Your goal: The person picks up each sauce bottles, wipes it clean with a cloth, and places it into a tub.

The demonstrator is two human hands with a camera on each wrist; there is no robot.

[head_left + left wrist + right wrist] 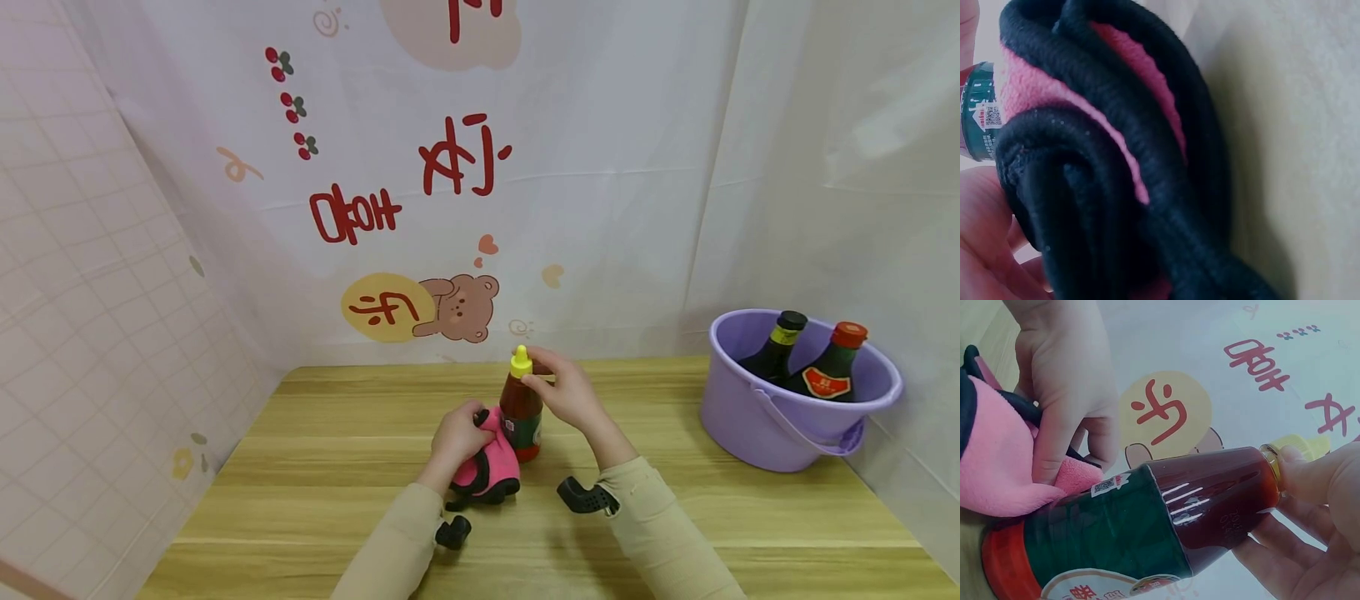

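Note:
A sauce bottle (pixel 517 402) with dark red contents, a green label and a yellow pointed cap (pixel 521 364) stands on the wooden table. My right hand (pixel 573 396) holds it at the neck, thumb by the cap and fingers round the far side. My left hand (pixel 454 439) grips a bunched pink cloth (pixel 501 463) with black edging. In the right wrist view, the left hand's fingers press a fold of the cloth (pixel 997 450) against the green label. Folded cloth (pixel 1116 125) fills most of the left wrist view and hides much of that hand.
A purple bucket (pixel 750 433) stands at the right of the table with two dark bottles inside, one black-capped (pixel 776 346), one red-capped (pixel 832 367). Behind the table hangs a white printed curtain (pixel 615 208). Black wrist mounts (pixel 588 497) stick out by the sleeves.

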